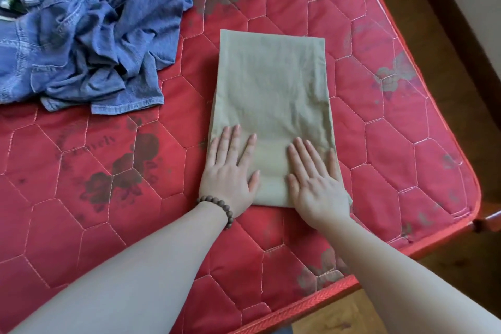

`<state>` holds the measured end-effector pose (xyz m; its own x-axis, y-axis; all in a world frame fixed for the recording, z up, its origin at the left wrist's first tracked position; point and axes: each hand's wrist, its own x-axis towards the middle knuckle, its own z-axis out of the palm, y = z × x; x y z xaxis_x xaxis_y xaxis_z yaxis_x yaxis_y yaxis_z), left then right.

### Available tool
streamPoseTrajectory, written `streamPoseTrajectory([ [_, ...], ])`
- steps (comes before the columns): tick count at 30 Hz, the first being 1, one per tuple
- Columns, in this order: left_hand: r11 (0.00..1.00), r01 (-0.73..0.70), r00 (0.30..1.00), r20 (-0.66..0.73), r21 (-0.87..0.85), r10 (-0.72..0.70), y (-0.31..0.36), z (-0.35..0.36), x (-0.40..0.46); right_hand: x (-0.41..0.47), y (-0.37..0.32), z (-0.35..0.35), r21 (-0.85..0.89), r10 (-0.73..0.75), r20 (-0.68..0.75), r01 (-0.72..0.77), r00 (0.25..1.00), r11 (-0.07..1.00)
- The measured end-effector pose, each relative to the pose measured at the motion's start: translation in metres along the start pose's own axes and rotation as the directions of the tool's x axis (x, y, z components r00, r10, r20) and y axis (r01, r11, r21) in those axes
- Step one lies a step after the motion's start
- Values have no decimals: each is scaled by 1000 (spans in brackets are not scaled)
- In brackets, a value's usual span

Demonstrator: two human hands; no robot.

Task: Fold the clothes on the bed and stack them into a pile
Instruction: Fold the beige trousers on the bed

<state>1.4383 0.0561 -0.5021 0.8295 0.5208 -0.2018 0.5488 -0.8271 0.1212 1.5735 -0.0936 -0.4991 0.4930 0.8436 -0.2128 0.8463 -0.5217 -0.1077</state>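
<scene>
The khaki garment [273, 106] lies folded into a long rectangle on the red quilted mattress [379, 144] of the bed, toward its near right corner, its long axis running straight away from the person. Both hands lie flat on its near end: the left hand [229, 171], with a beaded bracelet [218, 210] at the wrist, covers the near left corner, and the right hand [315, 180] covers the near right corner. Each grip is spread, fingers straight and pressing the cloth, pinching nothing. The bulk of the garment stretches beyond the fingertips, so a further fold would likely mean bringing the near edge forward over the far part, or the reverse; both hands are equally near the near edge. Up to the left, well apart from the khaki piece, a crumpled heap of blue denim clothes [81, 35] lies unfolded. No container is in view, and no stacked pile shows yet.
</scene>
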Motion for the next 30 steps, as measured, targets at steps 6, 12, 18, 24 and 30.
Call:
streamPoseTrajectory([
  [6, 958, 270, 963, 21, -98, -269, 11, -15, 8, -3, 9, -12, 22, 87, 11, -87, 996, 996],
  [12, 971, 223, 969, -91, -80, -230, 8, -18, 52, 60, -15, -22, 73, -225, -143, 237, 964, 969],
  [18, 962, 271, 959, -85, -23, -272, 5, -2, 56, 148, 4, -26, -119, -398, 15, 397, 917, 910],
  [24, 962, 269, 958, -93, -36, -271, 4, 0, 58, 218, 64, -59, -177, -59, 43, 65, 997, 982],
  [30, 962, 273, 960, -63, -20, -274, 3, 0, 60, 228, -26, -63, -109, -530, -200, 519, 824, 848],
])
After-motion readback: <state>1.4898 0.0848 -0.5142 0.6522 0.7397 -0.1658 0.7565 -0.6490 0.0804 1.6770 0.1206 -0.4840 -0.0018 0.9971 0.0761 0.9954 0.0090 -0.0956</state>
